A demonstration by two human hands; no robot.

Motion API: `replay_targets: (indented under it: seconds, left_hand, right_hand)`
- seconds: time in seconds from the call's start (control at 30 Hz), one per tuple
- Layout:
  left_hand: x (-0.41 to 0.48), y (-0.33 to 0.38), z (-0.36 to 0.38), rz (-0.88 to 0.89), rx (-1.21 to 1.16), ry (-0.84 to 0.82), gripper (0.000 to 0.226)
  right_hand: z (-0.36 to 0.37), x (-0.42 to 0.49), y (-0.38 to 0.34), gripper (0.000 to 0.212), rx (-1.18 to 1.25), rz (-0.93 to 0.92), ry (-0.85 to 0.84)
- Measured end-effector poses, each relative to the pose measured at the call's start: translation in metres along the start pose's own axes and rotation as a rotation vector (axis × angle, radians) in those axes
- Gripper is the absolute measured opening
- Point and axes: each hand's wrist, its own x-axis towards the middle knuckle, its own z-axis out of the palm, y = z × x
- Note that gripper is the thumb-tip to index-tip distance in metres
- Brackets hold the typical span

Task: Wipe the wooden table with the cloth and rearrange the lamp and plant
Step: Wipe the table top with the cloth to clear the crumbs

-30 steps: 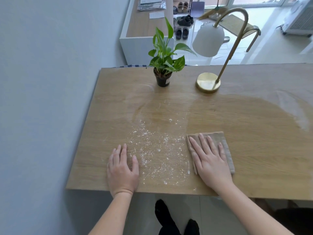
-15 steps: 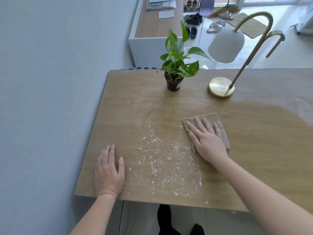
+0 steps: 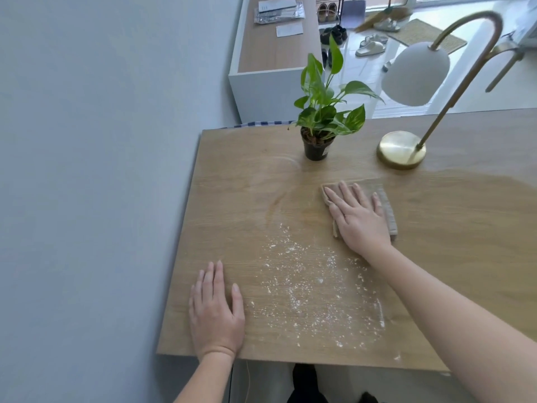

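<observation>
Two things stand toward the far edge of the wooden worktop (image 3: 465,228): the plant (image 3: 325,112), upright in a small black pot (image 3: 316,148), and the lamp (image 3: 401,149), whose round brass base sits to the right of the pot, apart from it. The lamp's thin brass stem rises and curves over to a white shade (image 3: 415,74) hanging above the far edge.

Nearer than the pot and apart from it, the right hand (image 3: 359,218) presses flat on a folded beige cloth (image 3: 388,210), with its fingers straight and slightly spread. The cloth shows past the fingertips and along the hand's right side.

The left hand (image 3: 216,315) rests palm down near the front left corner, its fingers straight, and it holds nothing. White powder (image 3: 313,292) is scattered over the wood between the hands, mostly toward the front edge. The cloth lies just beyond the powder's far right part.

A grey wall (image 3: 101,170) runs along the worktop's left side. Beyond the far edge stand a white cabinet (image 3: 270,53) with papers on top and shoes (image 3: 372,46) on the floor.
</observation>
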Motion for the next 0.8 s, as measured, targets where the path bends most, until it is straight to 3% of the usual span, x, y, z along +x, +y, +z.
replay_targets:
  seconds: [0.13,0.23,0.37,0.43,0.57,0.67,0.8]
  left_hand:
    - [0.001,0.0,-0.001,0.015,0.008,0.0,0.064]
    - [0.001,-0.001,-0.001,0.024,0.017,-0.004,0.064]
    - [0.002,-0.001,-0.001,0.021,0.011,0.0,0.064]
    - [0.002,-0.001,-0.001,0.017,0.016,-0.008,0.064]
    - [0.002,-0.001,-0.002,0.002,0.021,-0.003,0.064]
    - [0.0,-0.001,-0.003,0.008,0.025,0.0,0.064]
    - [0.001,0.001,-0.003,0.004,0.005,0.025,0.064]
  right_hand:
    - [-0.01,-0.038,0.043,0.049,-0.047,-0.134,-0.061]
    - [-0.023,-0.036,0.068,0.048,-0.013,0.028,-0.034]
    - [-0.022,0.013,0.033,0.053,0.057,0.231,0.049]
    - [-0.014,0.033,0.003,0.055,0.05,0.181,0.026]
    - [-0.002,0.025,-0.022,0.052,0.027,-0.122,-0.058]
    - [-0.008,-0.008,0.024,0.05,-0.018,-0.22,-0.095]
    - [-0.037,-0.026,0.101,0.044,0.044,0.019,-0.02]
